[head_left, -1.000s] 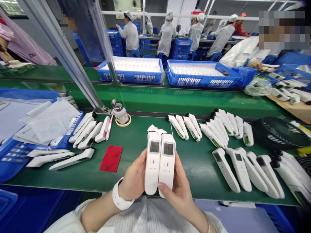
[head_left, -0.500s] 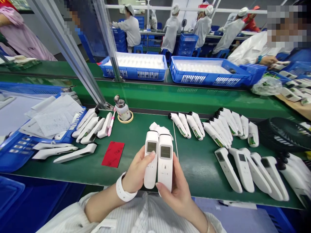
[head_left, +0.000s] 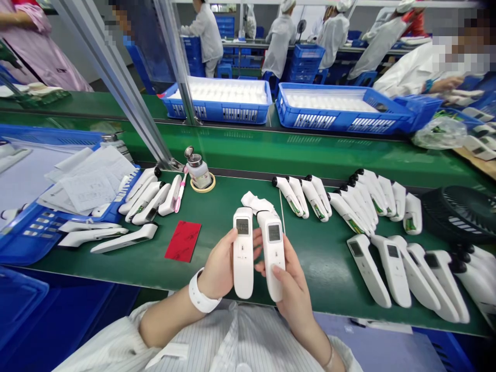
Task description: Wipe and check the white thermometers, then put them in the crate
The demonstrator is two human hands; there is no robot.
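While the left hand (head_left: 219, 263) is closed around one white thermometer (head_left: 243, 274), the right hand (head_left: 292, 284) has its fellow, the second thermometer (head_left: 275, 253), clasped with the thumb across its front. Both are held over the green table (head_left: 220, 217), screens facing the wearer, with a narrow gap between them in which some fingertips show; whose they are, I cannot tell for sure. Digits seem to stand on the left-hand screen, too small to read. The step in hand looks to be a side-by-side check of the two displays, and I judge that the next move calls for a steady hold on both and a thumb free to reach the buttons, without covering either screen. Just beyond the held pair lies a crumpled white tissue (head_left: 258, 202). To the left of the grip are a red card (head_left: 183, 241) and, farther out, a pink toothbrush (head_left: 181, 191) near a small bottle (head_left: 199, 174). To the right, well apart from the grip, lie finished-looking thermometers (head_left: 368, 271), with a row of opened ones (head_left: 318, 199) beyond them and a dark fan (head_left: 461, 214) farther out.
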